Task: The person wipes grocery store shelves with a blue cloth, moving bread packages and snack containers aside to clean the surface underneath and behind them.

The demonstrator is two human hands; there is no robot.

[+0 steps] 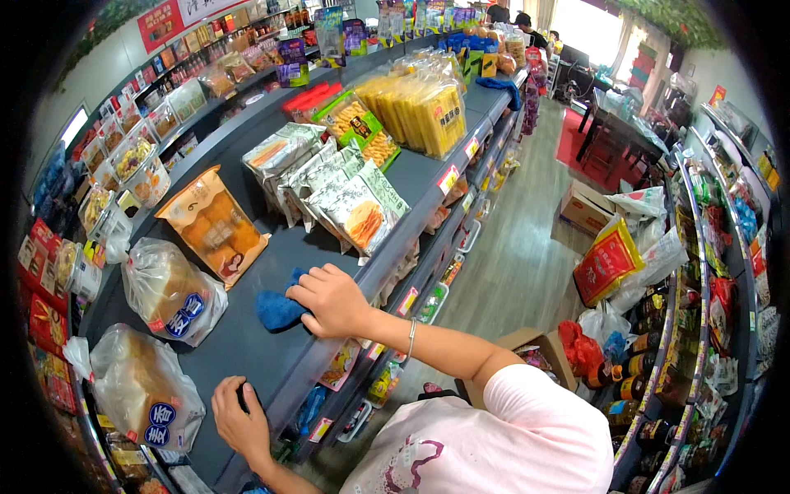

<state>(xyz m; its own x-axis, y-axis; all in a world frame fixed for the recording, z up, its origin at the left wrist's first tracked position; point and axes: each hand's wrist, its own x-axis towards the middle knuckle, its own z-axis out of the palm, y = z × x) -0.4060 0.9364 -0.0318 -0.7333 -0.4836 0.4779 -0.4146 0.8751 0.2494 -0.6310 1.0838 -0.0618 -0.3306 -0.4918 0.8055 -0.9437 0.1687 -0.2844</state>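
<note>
A crumpled blue cloth [276, 310] lies under the fingers of my right hand [330, 299], pressed on the dark grey top shelf [271, 364] near its front edge. My left hand [244, 420] rests on the same shelf closer to me, fingers apart and holding nothing. Two clear bags of sliced bread, one nearer [145, 389] and one farther [176, 290], sit left of my hands. Beyond the cloth lies an orange bread packet [216, 228]. Silver and white printed food packets [358, 207] stand in a row just past my right hand.
Yellow flat packets [419, 111] and a green-edged snack bag [358, 129] stand farther along the shelf. Another blue cloth [503, 89] hangs over its far edge. An open carton [549, 346] and a closed cardboard box [586, 207] are on the aisle floor. People [524, 28] are at the back.
</note>
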